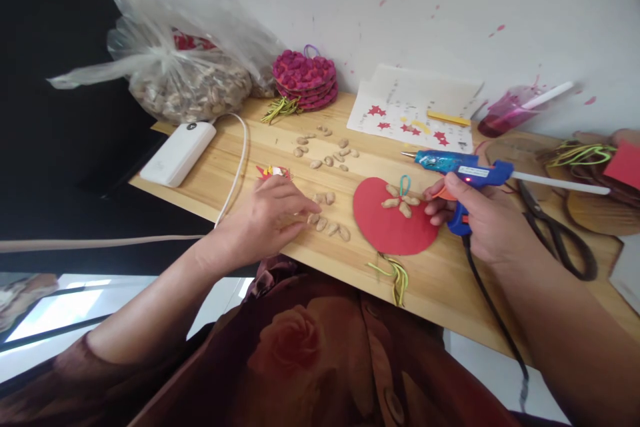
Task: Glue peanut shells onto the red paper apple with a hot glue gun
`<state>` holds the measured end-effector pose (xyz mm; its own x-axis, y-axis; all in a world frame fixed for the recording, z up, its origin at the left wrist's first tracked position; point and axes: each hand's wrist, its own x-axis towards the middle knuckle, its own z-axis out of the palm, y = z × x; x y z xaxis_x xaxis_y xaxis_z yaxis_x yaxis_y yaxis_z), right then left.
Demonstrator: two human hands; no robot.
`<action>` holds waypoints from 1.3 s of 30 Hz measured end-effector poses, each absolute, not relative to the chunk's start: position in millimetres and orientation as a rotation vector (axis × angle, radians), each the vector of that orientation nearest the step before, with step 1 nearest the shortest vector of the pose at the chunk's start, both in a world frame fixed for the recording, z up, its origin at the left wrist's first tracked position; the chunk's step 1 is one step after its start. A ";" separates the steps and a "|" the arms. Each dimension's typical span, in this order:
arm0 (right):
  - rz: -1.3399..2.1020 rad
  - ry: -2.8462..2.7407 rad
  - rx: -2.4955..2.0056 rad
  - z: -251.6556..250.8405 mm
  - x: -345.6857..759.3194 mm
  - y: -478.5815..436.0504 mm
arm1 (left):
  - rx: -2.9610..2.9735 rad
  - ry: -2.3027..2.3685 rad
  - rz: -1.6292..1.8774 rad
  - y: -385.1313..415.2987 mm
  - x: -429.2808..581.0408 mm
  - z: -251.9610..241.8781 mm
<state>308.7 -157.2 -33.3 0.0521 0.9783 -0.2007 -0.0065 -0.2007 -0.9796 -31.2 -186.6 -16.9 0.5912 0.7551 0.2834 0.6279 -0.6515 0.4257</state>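
We're likely selecting peanuts [330,198] at nine o'clock from the red disc [380,229]; our left hand's [265,219] grip is unclear, our right hand [487,221] clasps the glue gun [440,161]. Next needs a clean pinch.

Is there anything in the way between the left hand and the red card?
Just some loose peanuts lie between the left hand and the red card. They look low enough to reach over; nothing taller shows there.

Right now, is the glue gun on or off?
On, it seems: the glue gun in the right hand shows a lit red light.
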 end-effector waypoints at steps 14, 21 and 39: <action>1.328 -1.049 -1.364 -34.2 309.5 -157.3 | 2.483 1.007 0.571 -187.5 -14.5 -20.8; 1.317 -1.044 -1.386 -34.0 310.1 -157.6 | 2.497 1.041 0.551 -181.1 -9.1 -22.8; 1.314 -1.062 -1.373 -35.6 311.4 -157.4 | 2.482 1.109 0.704 -160.5 -15.7 -19.0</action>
